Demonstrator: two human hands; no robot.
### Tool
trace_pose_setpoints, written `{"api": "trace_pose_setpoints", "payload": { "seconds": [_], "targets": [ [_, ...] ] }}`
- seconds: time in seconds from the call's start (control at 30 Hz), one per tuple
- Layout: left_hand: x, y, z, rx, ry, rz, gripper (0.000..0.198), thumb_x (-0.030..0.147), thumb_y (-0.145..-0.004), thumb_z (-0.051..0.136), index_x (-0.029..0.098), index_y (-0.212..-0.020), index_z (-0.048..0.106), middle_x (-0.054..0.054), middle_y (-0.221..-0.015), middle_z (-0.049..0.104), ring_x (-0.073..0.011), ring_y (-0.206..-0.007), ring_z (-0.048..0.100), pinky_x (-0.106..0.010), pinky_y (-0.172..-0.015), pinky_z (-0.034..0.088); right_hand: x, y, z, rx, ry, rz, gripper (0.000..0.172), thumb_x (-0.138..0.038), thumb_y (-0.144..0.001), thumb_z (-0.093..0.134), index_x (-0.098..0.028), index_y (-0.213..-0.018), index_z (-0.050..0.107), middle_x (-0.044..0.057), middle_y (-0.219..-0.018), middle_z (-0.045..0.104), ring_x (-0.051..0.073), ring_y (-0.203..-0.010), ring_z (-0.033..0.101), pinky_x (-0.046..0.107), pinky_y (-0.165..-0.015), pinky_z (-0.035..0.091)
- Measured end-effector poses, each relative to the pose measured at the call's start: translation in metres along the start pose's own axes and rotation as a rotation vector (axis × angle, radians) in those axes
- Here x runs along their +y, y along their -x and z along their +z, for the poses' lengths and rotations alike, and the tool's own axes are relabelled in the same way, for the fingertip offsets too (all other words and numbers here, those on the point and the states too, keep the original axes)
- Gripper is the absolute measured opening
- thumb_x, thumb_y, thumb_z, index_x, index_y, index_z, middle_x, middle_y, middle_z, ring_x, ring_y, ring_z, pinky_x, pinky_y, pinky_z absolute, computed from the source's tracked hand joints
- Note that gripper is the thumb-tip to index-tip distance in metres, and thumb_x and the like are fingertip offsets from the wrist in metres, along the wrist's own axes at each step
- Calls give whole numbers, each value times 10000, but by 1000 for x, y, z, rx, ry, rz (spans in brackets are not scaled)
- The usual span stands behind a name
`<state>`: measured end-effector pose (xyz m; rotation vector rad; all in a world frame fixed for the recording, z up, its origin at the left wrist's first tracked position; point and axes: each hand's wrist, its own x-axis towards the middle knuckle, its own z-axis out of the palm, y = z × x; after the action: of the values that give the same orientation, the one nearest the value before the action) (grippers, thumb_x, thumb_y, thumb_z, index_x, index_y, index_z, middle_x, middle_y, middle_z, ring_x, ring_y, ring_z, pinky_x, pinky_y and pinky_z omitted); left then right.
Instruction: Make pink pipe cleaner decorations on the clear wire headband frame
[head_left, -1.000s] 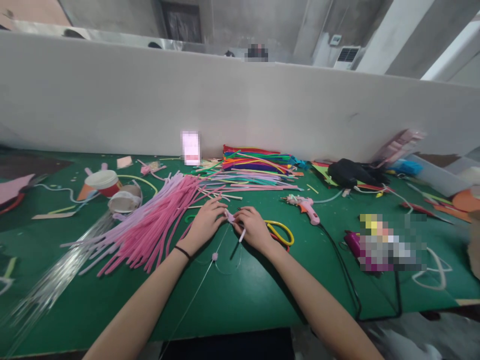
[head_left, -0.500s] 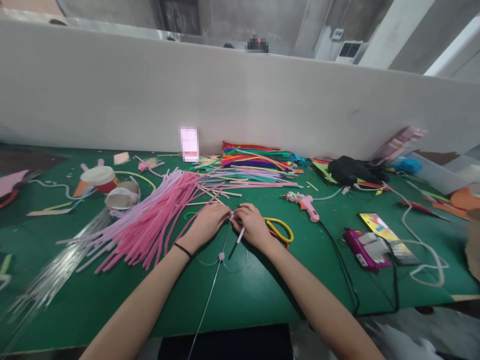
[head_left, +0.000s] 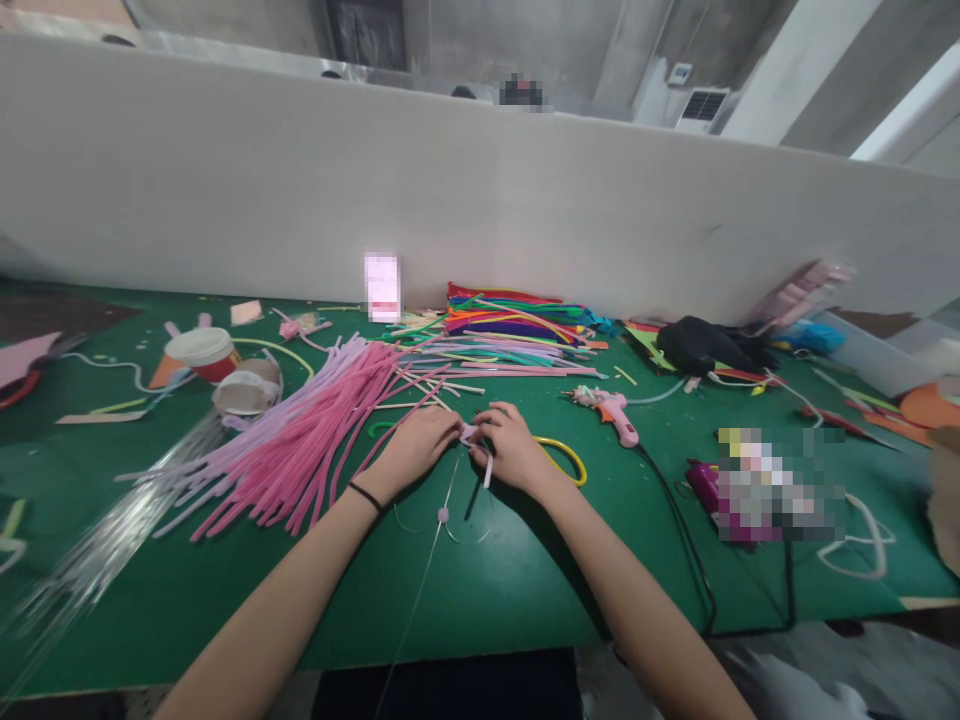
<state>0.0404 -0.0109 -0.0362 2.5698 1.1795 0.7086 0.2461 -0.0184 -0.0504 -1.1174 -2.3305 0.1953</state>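
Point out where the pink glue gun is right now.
In the head view, the pink glue gun lies on the green table, to the right of both the right hand and the yellow loop.

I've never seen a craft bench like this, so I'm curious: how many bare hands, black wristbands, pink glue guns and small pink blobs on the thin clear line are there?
Bare hands: 2 (left hand, right hand)
Black wristband: 1
Pink glue gun: 1
Small pink blob: 1
Total: 5
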Motion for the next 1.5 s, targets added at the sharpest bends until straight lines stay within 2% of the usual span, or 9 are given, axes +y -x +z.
{"api": "trace_pose_setpoints", "payload": {
  "seconds": [0.23,0.4,0.57,0.7,0.9,1.13,1.33,1.5],
  "targets": [
    [3,2,-3,2,34,26,142,172,-936,478,184,-973,615,-77,-1003,659,-213,-980,597,-349,-898,463,-3,3,-8,-14,14,-8,65,-168,-791,665,-186,-850,686,93,-1028,652,267,-1128,458,422,-959,446],
    [4,2,-2,-26,71,-16,152,199,-954,469,200,-982,619,-55,-987,692,-194,-914,631,-314,-841,472,1,0,-5,-7,-36,-28,80,-181,-848,619,-176,-906,674,92,-979,673,237,-1068,508,402,-943,443],
    [6,2,-4,-56,13,-4,168,220,-970,456,184,-947,619,-62,-928,696,-198,-851,635,-305,-784,459,3,-1,0,16,-91,-3,80,-175,-863,600,-183,-922,654,80,-956,680,225,-1019,542,382,-925,441],
    [9,2,-2,-45,-8,17,158,209,-970,458,185,-962,614,-65,-941,697,-199,-884,636,-302,-819,451,0,-3,2,23,-119,39,71,-159,-878,564,-187,-887,629,76,-938,673,225,-999,543,362,-905,439],
    [12,1,3,-45,-43,28,202,265,-983,451,176,-936,627,-73,-907,694,-203,-861,634,-306,-808,452,-1,-4,6,11,-59,86,150,-231,-938,484,-188,-846,593,87,-900,644,224,-926,544,371,-884,423],
    [13,1,-3,-55,-94,113,191,221,-972,473,189,-1017,656,-64,-948,715,-201,-872,635,-306,-804,442,-3,-4,2,27,-109,131,102,-211,-892,531,-198,-802,577,62,-851,633,211,-869,534,346,-828,424],
    [13,2,-2,-51,-81,132,187,186,-956,497,197,-1051,658,-57,-1006,724,-202,-923,649,-317,-846,448,-2,-2,0,21,-109,73,122,-198,-906,512,-197,-834,610,74,-897,646,217,-906,549,351,-849,440],
    [8,3,1,33,-64,104,156,188,-937,535,196,-997,679,-54,-960,724,-196,-905,653,-308,-834,469,-2,0,-1,-11,-26,50,145,-225,-934,487,-173,-914,622,110,-976,655,241,-991,538,377,-897,442]
  ]
}}
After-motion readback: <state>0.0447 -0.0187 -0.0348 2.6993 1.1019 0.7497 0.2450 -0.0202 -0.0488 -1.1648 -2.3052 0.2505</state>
